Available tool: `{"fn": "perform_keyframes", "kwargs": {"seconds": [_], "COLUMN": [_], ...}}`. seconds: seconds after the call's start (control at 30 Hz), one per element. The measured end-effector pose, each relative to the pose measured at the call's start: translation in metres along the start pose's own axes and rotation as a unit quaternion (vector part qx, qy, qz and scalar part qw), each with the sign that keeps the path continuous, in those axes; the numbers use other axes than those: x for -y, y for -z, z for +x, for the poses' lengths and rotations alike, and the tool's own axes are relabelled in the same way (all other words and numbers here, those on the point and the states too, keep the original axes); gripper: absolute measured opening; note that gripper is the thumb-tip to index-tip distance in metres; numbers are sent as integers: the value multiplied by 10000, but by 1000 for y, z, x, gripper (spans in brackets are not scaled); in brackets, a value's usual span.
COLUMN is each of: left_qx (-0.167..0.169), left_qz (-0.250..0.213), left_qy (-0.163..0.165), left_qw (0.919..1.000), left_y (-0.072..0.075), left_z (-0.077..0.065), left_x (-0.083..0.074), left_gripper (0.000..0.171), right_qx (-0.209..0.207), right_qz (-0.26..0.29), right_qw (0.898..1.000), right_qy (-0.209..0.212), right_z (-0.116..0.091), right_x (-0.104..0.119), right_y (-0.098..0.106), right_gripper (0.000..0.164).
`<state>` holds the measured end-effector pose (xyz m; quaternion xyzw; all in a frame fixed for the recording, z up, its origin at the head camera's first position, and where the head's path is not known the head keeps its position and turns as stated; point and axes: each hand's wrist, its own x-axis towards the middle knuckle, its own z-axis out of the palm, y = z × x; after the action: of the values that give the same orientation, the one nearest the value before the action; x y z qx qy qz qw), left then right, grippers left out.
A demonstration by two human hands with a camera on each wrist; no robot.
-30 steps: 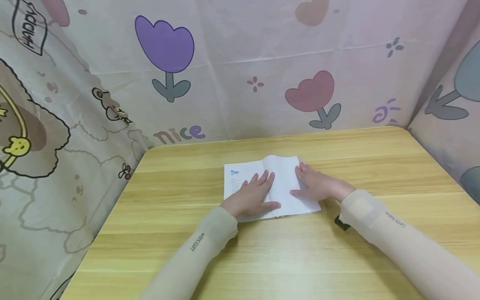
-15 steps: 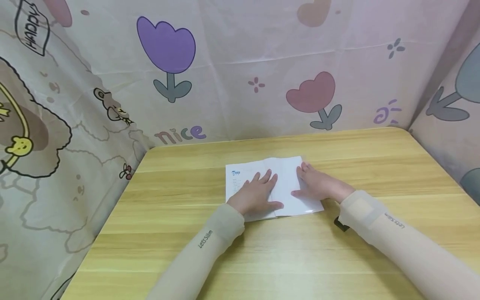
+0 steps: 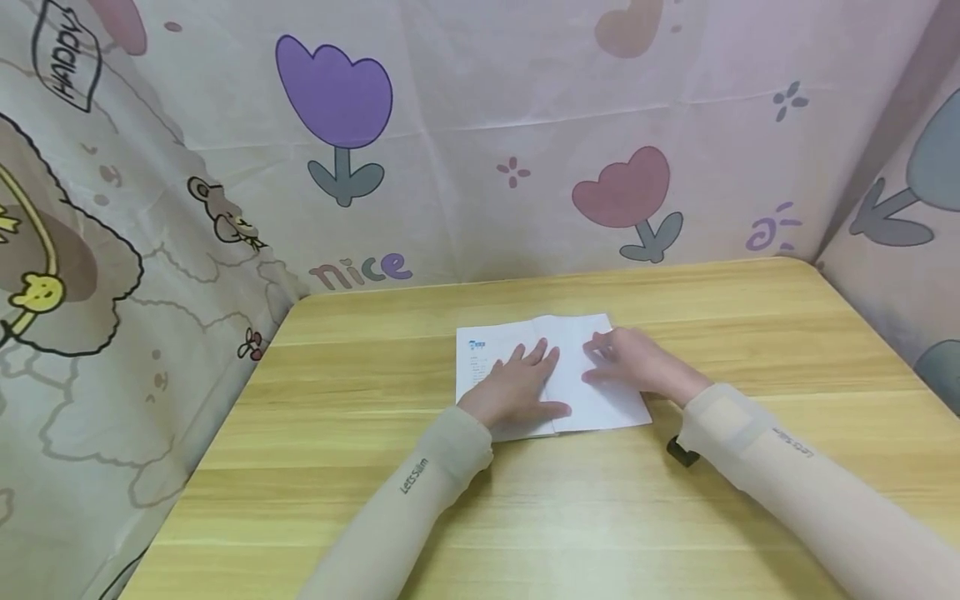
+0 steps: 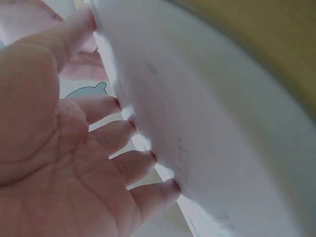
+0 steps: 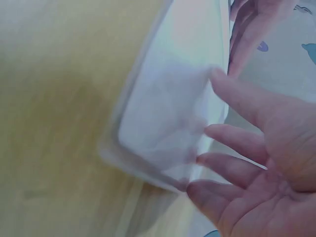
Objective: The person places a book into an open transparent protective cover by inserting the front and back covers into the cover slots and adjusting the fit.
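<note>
An open booklet (image 3: 600,408) lies on the table, its left page printed with a small blue mark and lines of text, its right page white and blank. My left hand (image 3: 513,387) rests across the left page and the fold, fingers spread and thumb pointing right. In the left wrist view its fingertips (image 4: 168,190) press on the paper. My right hand (image 3: 630,358) is over the right page's outer edge, with its fingers slightly bent. Its fingertips (image 5: 210,129) touch or hover just at the page in the right wrist view; nothing is pinched between them.
The light wood table (image 3: 337,467) reaches back to a hanging cloth (image 3: 465,200) printed with flowers. A similar cloth hangs at the left side. A small black object (image 3: 682,451) shows under the right sleeve.
The booklet and my left hand have shifted slightly right. My right fingers, straighter before at the page's edge, have bent and drawn inward. The page bulge near the fold has flattened.
</note>
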<state>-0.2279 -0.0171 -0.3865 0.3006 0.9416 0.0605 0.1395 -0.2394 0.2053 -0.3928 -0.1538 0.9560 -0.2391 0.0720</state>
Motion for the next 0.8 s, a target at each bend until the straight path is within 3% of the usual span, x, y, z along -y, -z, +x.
{"fn": "perform_keyframes", "kwargs": {"seconds": [0.17,0.3,0.43,0.57,0.67,0.8], "left_qx": [22,57,79,66,32,6], "left_qz": [1,-32,-39,-38,-19,34], "left_qy": [-42,-10,4,-38,-109,-226], "left_qw": [10000,10000,10000,10000,9999,9997], "left_y": [0,1,2,2,1,-1], "left_z": [2,2,1,1,1,1], "left_x": [1,1,1,3,5,7], "left_gripper": [92,92,92,92,92,92], "right_qx": [-616,-950,-849,-652,-579,-337], "right_qz": [397,261,310,969,1667,2400], "right_qw": [9969,9935,9908,9847,9729,9562], "right_qy": [-284,-572,-1004,-1294,-1490,-1640], "right_z": [5,3,1,4,6,5], "right_x": [-5,-12,-14,-19,-29,-44], "right_y": [0,1,4,9,14,19], "right_gripper": [39,42,66,79,75,56]}}
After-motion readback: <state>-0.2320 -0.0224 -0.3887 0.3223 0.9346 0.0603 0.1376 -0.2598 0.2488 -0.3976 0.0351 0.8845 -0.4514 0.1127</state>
